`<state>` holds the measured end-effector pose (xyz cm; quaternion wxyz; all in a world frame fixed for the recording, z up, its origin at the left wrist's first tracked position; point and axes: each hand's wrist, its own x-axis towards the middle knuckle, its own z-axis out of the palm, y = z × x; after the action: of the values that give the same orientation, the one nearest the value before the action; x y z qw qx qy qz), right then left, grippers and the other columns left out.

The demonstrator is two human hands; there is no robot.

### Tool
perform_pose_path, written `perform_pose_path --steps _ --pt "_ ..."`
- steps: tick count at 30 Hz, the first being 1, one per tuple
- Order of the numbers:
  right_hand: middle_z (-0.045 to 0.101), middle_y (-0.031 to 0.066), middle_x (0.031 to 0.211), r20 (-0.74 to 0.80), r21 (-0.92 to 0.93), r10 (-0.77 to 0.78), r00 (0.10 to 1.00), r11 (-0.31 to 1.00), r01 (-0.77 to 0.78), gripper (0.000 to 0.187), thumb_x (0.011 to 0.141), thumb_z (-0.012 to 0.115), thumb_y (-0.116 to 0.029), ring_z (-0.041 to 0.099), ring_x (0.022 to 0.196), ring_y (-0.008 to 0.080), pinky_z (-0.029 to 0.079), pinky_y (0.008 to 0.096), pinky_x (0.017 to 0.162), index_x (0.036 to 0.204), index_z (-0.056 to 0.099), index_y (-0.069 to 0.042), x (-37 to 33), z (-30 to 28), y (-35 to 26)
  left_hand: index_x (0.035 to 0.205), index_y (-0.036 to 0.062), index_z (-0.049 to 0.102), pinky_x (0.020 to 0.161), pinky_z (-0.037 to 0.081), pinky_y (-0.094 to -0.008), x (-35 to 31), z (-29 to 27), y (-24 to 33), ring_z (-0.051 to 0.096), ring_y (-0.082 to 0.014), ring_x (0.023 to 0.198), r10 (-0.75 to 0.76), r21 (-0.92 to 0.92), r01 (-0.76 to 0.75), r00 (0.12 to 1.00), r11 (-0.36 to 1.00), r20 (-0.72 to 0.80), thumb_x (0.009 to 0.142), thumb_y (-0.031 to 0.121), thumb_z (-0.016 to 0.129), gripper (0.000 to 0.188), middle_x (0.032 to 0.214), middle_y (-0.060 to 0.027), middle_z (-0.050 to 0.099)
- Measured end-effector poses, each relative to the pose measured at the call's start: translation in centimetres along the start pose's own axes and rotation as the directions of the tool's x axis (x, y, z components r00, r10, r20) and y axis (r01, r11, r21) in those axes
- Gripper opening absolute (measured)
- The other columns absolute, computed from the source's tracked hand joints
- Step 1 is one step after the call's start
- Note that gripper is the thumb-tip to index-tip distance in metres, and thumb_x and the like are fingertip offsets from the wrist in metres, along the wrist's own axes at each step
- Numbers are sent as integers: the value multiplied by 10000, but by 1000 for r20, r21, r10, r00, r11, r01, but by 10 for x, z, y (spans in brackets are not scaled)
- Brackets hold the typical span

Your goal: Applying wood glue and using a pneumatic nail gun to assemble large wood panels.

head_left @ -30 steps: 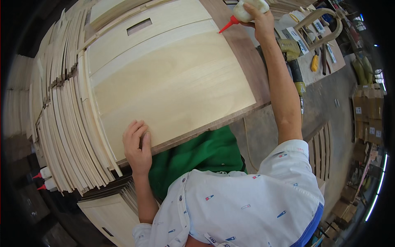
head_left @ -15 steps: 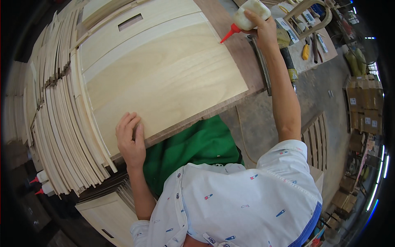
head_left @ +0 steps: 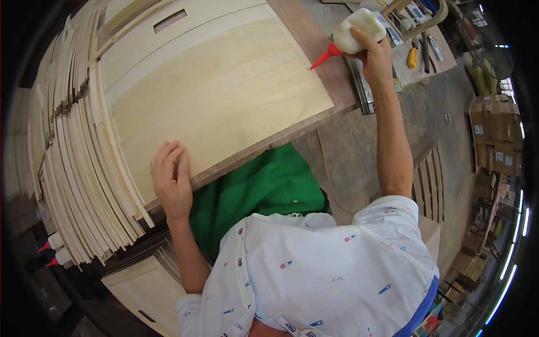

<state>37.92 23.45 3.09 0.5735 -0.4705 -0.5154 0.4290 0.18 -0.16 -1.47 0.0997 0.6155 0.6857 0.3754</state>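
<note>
A pale plywood panel [head_left: 219, 95] lies on the workbench in front of me. My right hand [head_left: 377, 55] grips a white glue bottle [head_left: 357, 32], tilted so its red nozzle [head_left: 324, 57] points down and left. The nozzle's tip is at the panel's right edge, where a thin white line runs from the far end to the tip. My left hand [head_left: 171, 182] rests on the panel's near left corner, fingers stretched out and holding nothing. Toward the far side, the panel has a rectangular slot [head_left: 170, 21].
Stacked thin wooden strips [head_left: 84, 174] stand along the left. Two more red-tipped bottles [head_left: 58, 250] sit below them. At right, a side table [head_left: 438, 39] holds a yellow-handled tool [head_left: 413, 56] and a wooden frame. Green cloth [head_left: 258, 182] hangs before me; cardboard boxes [head_left: 497, 132] stand farther right.
My right hand has brought the glue bottle nearer along the panel's right edge. My left hand stays at the same corner. The whole view has shifted slightly.
</note>
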Motion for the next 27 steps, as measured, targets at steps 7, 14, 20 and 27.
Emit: perform_pose_path --steps 7,14,20,27 --pt "667 104 1023 -43 -7 21 999 1000 -21 420 833 731 -193 690 863 219 604 351 589 1166 574 8 -41 -26 -8 1041 20 658 1011 420 -397 0 0 0 543 -300 1197 6 -3 -6 1000 1000 3 895 73 619 160 1179 -107 631" --pt "648 132 1069 -83 20 55 995 998 -54 426 856 711 -192 687 887 252 618 376 604 1182 551 31 -76 -41 -22 1063 19 654 1017 415 -402 0 -2 -1 537 -302 1204 6 -3 -6 1000 1000 22 894 73 618 181 1195 -112 626" --pt "637 138 1093 -165 225 52 985 974 -13 431 870 692 -193 673 953 285 619 452 674 1201 528 29 -89 -44 -32 1091 19 651 1041 397 -396 13 -17 1 524 -313 1219 15 -21 -13 991 1000 132 879 81 617 224 1224 -123 619" --pt "639 122 1102 73 458 91 993 882 -115 393 881 680 -150 660 990 274 592 487 800 1202 528 19 -110 55 -35 1243 38 596 1095 346 -366 60 -77 -64 489 -302 1274 71 218 -128 966 967 249 768 46 635 476 1321 -158 559"
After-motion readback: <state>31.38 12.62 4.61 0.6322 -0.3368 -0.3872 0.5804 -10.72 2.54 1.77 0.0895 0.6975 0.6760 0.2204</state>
